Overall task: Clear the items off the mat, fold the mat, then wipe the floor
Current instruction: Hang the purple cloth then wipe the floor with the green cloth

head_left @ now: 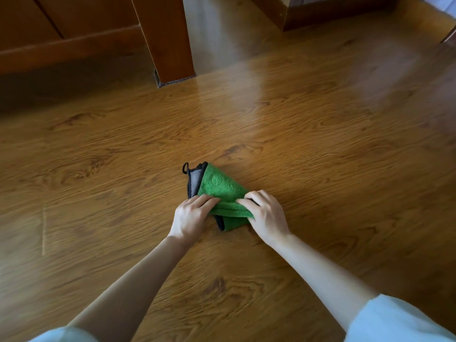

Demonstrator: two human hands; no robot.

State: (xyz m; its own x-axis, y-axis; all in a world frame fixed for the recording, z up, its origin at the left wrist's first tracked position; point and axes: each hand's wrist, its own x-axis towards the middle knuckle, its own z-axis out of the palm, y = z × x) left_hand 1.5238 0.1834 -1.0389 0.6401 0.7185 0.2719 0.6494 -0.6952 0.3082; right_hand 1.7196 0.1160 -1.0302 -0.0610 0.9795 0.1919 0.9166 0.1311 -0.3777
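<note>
Fingers (209, 202) curled, both hands pinching cloth (219, 186)

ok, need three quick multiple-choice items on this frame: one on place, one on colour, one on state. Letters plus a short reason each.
1. Where does the cloth lie?
A. on the wooden floor
B. on a table
C. in a bucket

2. What colour is the cloth's main face?
A. red
B. green
C. yellow

3. What are the hands doing?
A. both hang idle in the air
B. only one touches the cloth
C. both are on the cloth's near edge

Answers:
1 A: the cloth lies on the floor boards, nearer than the furniture leg.
2 B: the pile is green, with a grey inner side and black edging.
3 C: the left hand and right hand both have fingers on the folded cloth.
</note>
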